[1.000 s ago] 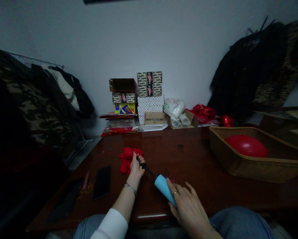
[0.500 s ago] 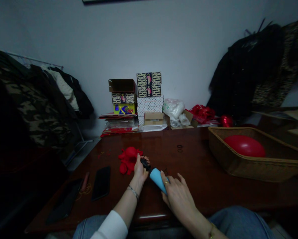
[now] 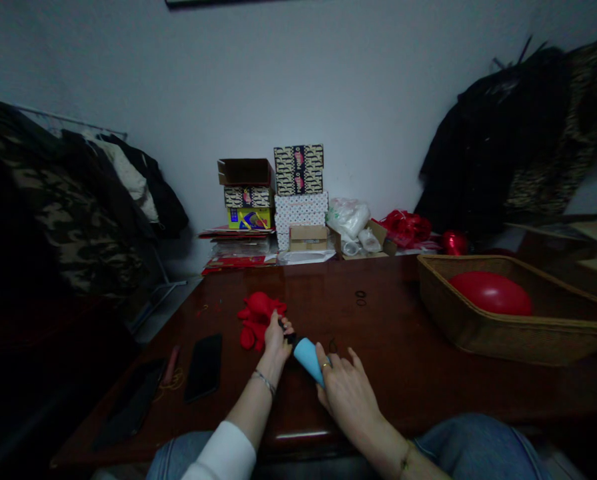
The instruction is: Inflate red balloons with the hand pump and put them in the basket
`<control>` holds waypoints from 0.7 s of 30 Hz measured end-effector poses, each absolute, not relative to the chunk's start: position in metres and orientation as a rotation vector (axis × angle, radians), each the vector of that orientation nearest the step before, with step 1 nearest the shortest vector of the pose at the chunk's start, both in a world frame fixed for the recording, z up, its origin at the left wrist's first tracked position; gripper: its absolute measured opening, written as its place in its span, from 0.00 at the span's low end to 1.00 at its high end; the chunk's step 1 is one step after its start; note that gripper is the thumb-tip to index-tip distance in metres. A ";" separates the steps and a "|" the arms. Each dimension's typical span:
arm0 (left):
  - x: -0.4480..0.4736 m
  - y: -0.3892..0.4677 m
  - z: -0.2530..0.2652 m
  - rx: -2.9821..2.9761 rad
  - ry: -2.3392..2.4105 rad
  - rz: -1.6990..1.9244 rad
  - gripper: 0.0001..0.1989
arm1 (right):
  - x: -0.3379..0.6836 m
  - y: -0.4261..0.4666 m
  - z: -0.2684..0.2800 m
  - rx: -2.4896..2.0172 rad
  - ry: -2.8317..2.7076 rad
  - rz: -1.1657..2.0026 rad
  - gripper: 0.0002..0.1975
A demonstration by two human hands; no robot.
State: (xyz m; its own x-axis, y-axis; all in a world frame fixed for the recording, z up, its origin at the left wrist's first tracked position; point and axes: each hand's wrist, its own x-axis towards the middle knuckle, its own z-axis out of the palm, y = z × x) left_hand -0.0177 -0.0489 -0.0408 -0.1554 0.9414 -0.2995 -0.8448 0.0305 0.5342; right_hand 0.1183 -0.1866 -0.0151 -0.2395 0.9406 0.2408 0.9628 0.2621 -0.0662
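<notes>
A light blue hand pump point(image 3: 308, 359) with a black front end slants over the table, low and close to its surface. My left hand point(image 3: 277, 340) is closed around the black end, and the fingers partly hide it. Around the blue barrel my right hand point(image 3: 351, 390) is wrapped, its thumb side forward and some fingers loosely raised. Just beyond my left fingertips lies a red bundle point(image 3: 257, 313) with rounded lobes, seemingly rubber balloons. Whether it is joined to the pump's tip cannot be seen.
A wicker basket point(image 3: 503, 333) with a red balloon point(image 3: 491, 293) stands at the right. A black phone point(image 3: 203, 367), a dark flat object point(image 3: 131, 400) and a reddish stick point(image 3: 171, 363) lie left. Two dark rings point(image 3: 360, 299) lie ahead. Stacked boxes point(image 3: 298, 170) are behind the table.
Both hands and the pump have shifted slightly left. The red bundle has changed its outline a little at the top.
</notes>
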 end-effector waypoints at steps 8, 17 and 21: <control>-0.030 -0.044 -0.037 0.174 0.703 1.600 0.13 | 0.135 -0.207 -0.018 -1.722 -2.306 -0.099 0.30; -0.027 -0.048 -0.033 0.190 0.541 1.495 0.10 | 0.152 -0.224 -0.021 -1.652 -2.280 -0.125 0.31; -0.026 -0.050 -0.035 0.180 0.570 1.534 0.11 | 0.153 -0.225 -0.012 -1.704 -2.296 -0.080 0.30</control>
